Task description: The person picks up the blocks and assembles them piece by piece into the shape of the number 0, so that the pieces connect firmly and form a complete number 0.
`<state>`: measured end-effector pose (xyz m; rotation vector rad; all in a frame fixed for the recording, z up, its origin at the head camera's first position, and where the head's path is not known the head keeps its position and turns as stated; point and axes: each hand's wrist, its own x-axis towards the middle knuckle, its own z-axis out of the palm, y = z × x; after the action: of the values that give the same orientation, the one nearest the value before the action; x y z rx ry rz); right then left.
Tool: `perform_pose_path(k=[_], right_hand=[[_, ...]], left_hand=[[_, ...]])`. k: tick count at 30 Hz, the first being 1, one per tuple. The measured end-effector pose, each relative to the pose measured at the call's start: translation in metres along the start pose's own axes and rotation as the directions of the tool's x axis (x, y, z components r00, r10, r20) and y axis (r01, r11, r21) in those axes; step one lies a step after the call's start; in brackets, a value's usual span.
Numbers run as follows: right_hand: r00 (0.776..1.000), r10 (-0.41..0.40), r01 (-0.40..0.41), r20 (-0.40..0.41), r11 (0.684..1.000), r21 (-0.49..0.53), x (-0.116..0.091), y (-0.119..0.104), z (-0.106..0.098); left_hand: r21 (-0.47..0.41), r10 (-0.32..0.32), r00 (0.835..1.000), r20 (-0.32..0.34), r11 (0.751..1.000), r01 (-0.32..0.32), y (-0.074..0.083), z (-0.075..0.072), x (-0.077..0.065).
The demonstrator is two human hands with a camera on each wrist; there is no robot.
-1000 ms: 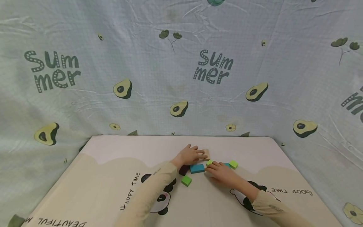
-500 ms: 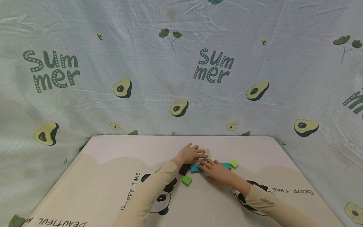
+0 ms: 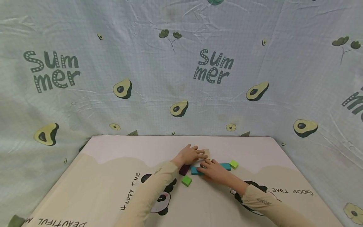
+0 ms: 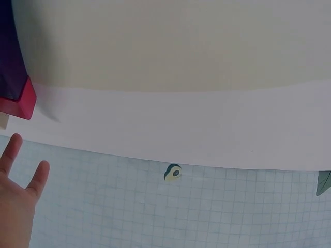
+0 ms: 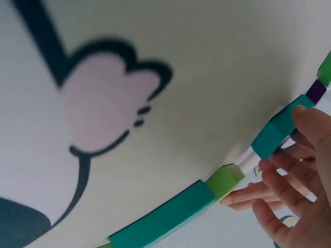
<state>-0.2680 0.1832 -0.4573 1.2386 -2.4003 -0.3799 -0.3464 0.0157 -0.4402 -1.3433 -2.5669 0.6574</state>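
My left hand (image 3: pixel 189 155), fingers spread, reaches across a pale wooden block (image 3: pixel 206 153) and touches its left side; its thumb is hidden. In the left wrist view two raised fingers of it stand beyond a red block (image 4: pixel 23 102) and a dark purple block (image 4: pixel 9 57). My right hand (image 3: pixel 215 171) pinches a teal block (image 5: pixel 276 132), thumb on the near face and fingers behind. A lime cube (image 5: pixel 226 179) adjoins a long teal bar (image 5: pixel 164 218) close by its fingertips. From the head, the right hand covers that cube.
A green cube (image 3: pixel 186 180) lies nearer the person, below the purple block (image 3: pixel 184 169). Another lime cube (image 3: pixel 233 164) sits at the bar's right end. Behind the printed tabletop (image 3: pixel 107 183) hangs a patterned curtain (image 3: pixel 147 82).
My right hand has moved left from beside the lime cube to the left teal block, which now sits slightly nearer the person. My left hand has stayed in place.
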Motion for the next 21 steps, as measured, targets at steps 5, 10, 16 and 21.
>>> perform_pose_path(k=[5,10,16,21], right_hand=[[1.0,0.02,-0.02,0.005,0.999,0.038,-0.005,-0.004,-0.004],[0.997,0.049,-0.055,0.057,0.992,0.111,-0.012,-0.007,-0.01],[0.98,0.07,-0.11,0.185,0.971,0.214,-0.022,-0.009,-0.022],[0.961,0.048,-0.121,0.272,0.959,0.258,-0.028,-0.009,-0.032]], left_hand=[[-0.042,-0.009,1.0,-0.022,0.999,0.008,0.002,0.001,-0.001],[-0.061,-0.025,0.996,-0.091,0.998,0.019,0.005,0.001,-0.001],[-0.137,-0.061,0.984,-0.168,0.99,0.038,0.011,0.001,0.0],[-0.177,-0.08,0.98,-0.182,0.983,0.048,0.014,0.001,0.002]])
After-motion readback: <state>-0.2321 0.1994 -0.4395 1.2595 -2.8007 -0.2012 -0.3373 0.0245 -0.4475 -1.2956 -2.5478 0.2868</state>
